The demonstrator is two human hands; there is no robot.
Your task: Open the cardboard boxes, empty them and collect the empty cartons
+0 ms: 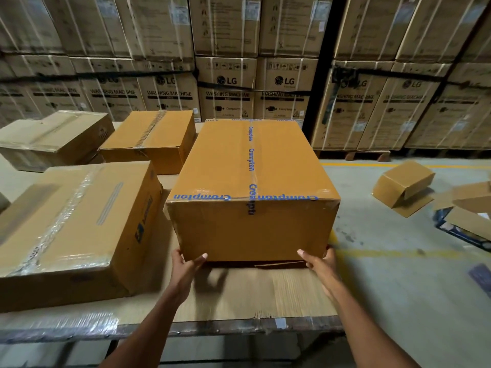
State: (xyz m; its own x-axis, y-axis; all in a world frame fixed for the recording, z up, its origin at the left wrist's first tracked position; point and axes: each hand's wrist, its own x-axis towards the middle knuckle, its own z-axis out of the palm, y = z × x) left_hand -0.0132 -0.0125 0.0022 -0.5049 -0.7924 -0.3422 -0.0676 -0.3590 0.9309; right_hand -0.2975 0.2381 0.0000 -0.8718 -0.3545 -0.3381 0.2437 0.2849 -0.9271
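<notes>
A large sealed cardboard box (252,181) with blue printed tape along its top seam stands in the middle of a cardboard-covered table (239,296). My left hand (186,264) grips its lower left corner, thumb on the front face and fingers round the side. At the lower right corner my right hand (317,261) holds it the same way. The box's near bottom edge sits a little above the table, with a dark gap under it.
Three more taped boxes lie on the table: a big one (71,229) at near left, one (151,144) behind it, another (53,139) at far left. Opened empty cartons (403,187) lie on the floor at right. Stacked washing-machine cartons (228,88) wall the back.
</notes>
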